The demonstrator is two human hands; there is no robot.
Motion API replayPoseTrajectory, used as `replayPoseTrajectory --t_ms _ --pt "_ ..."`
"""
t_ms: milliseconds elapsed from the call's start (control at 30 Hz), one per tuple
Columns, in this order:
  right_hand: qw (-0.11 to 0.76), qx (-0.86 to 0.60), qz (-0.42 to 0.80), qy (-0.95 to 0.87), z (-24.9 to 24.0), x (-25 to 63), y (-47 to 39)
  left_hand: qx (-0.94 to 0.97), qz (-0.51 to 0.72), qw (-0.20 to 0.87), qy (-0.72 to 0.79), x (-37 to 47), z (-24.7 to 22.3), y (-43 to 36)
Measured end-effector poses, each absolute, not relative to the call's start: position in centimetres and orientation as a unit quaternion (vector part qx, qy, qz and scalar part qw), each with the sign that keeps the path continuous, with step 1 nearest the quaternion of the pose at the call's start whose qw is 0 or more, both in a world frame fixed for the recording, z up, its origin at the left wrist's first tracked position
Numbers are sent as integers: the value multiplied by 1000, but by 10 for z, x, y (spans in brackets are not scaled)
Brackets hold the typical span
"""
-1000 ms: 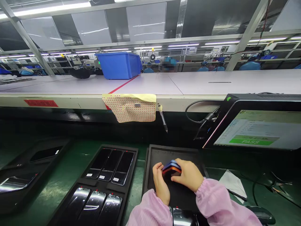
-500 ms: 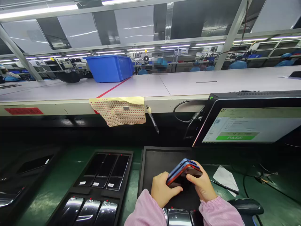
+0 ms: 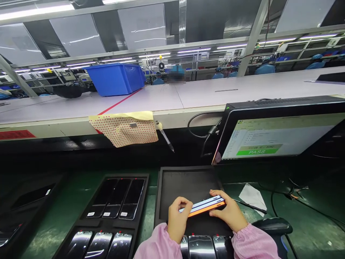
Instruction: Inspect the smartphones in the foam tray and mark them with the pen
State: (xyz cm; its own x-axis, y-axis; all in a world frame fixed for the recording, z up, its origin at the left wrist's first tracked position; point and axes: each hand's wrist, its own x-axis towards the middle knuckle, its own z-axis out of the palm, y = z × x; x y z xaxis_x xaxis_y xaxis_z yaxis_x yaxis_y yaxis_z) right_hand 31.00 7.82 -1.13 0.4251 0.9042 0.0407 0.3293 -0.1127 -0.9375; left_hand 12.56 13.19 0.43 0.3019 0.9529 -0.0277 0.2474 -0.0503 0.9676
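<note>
A small stack of phones (image 3: 205,206), with light blue and orange edges turned toward me, is held between my two hands above a black tray (image 3: 185,180). My left hand (image 3: 178,217) grips the stack's left end, its fingers bent over the edge. At the other end, my right hand (image 3: 228,212) has thumb and fingers closed round the corner. Below my wrists, several dark glossy phones (image 3: 201,246) lie in the near part of this tray, partly covered by my sleeves.
Left of it, another black tray (image 3: 146,190) holds two rows of phones. A monitor (image 3: 258,136) reading PASS stands at right. A handheld scanner (image 3: 273,226), white paper (image 3: 252,198) and cables lie below it. A pen (image 3: 165,137) and sticker sheet (image 3: 126,129) hang from the shelf edge.
The stack has been turned from a tilted pose to nearly level, showing its edges instead of the dark top face. My left hand has shifted its grip. The camera view has turned slightly right.
</note>
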Motion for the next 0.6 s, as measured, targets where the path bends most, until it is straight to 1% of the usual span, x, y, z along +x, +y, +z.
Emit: replayPoseTrajectory --t_ms 67,200,333,400,467,600 --pt "497 -686 296 -442 -13 310 78 611 357 526 471 125 1 133" --pt "505 -681 313 -428 -13 310 79 619 321 558 450 121 1 138" --pt "504 -673 333 -427 -12 311 80 644 207 638 369 109 9 154" --pt "500 -665 344 -435 -11 310 80 666 132 656 329 105 13 168" --pt "496 -657 347 -449 -7 310 80 698 65 644 307 108 18 182" --pt "484 -643 318 -501 5 304 78 769 -34 575 278 133 26 200"
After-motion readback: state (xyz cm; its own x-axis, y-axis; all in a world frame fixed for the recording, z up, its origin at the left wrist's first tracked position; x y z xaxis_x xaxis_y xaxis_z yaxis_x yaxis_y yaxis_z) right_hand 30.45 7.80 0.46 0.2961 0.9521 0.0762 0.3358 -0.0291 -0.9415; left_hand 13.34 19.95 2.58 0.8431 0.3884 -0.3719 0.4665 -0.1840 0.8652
